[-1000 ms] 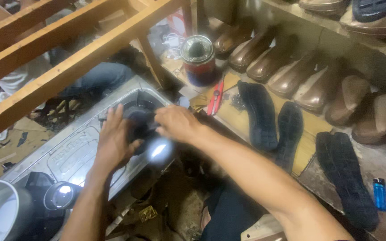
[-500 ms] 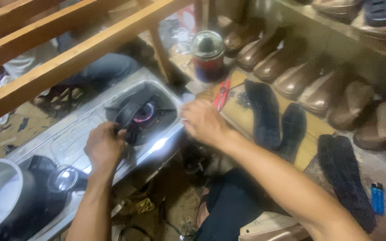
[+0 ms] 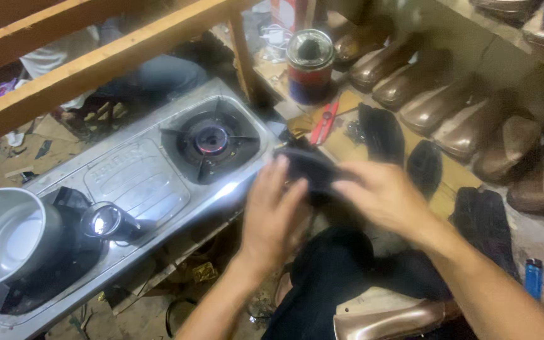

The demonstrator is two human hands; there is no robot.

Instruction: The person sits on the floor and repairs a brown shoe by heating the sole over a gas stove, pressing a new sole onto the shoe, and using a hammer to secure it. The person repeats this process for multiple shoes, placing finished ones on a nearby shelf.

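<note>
Both of my hands hold a black shoe sole (image 3: 310, 169) in front of me, just right of a steel two-burner gas stove (image 3: 136, 179). My left hand (image 3: 274, 214) presses on the sole's near side. The far side is gripped by my right hand (image 3: 385, 198). The stove's right burner (image 3: 211, 140) is bare and shows a faint glow at its centre. Much of the sole is hidden by my fingers.
A metal pot (image 3: 7, 236) sits on the left burner, with a small lit torch (image 3: 105, 221) beside it. A tin can (image 3: 310, 60), red cutters (image 3: 322, 123), black soles (image 3: 379, 132), brown shoe pieces (image 3: 461, 119), a blue lighter (image 3: 533, 277). Wooden beams (image 3: 96, 63) cross above.
My hands lifted the black sole off the right burner and brought it toward me, to the right of the stove. The burner is now uncovered.
</note>
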